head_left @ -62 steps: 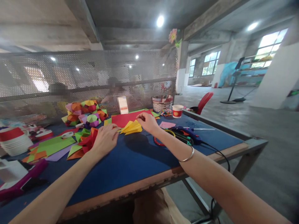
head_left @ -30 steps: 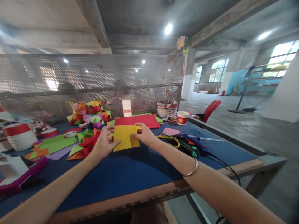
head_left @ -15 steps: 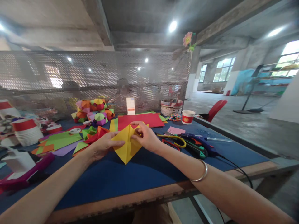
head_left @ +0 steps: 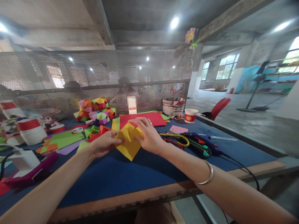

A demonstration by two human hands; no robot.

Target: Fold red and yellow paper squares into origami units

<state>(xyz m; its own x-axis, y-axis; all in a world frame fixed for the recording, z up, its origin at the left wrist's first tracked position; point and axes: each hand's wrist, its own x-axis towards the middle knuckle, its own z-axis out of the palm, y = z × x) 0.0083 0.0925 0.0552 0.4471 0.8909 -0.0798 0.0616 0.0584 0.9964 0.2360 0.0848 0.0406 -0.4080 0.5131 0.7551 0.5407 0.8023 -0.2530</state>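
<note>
A yellow sheet of folding paper [head_left: 130, 144] is held up over the blue table mat, one corner pointing down toward me. My left hand [head_left: 106, 143] pinches its left edge between thumb and fingers. On the right side, my right hand [head_left: 148, 137] grips the paper, its fingers curled over the top edge and its thumb partly hidden. The sheet looks bent between the hands. Just behind it lie red sheets of paper [head_left: 151, 119]. Folded red paper [head_left: 99, 133] and folded green paper [head_left: 93, 131] rest beyond my left hand.
Scissors with yellow handles [head_left: 185, 140], a green-and-black cutter [head_left: 198, 147] and a blue glue gun [head_left: 205, 143] lie at right. A paper cup [head_left: 191, 116] and a woven basket [head_left: 173, 106] stand behind. At left are stacked cups [head_left: 32, 133] and a purple power strip [head_left: 35, 171].
My right hand has shifted over the yellow paper and covers more of its right side. The crease down its middle shows less plainly now. The view has turned slightly left.
</note>
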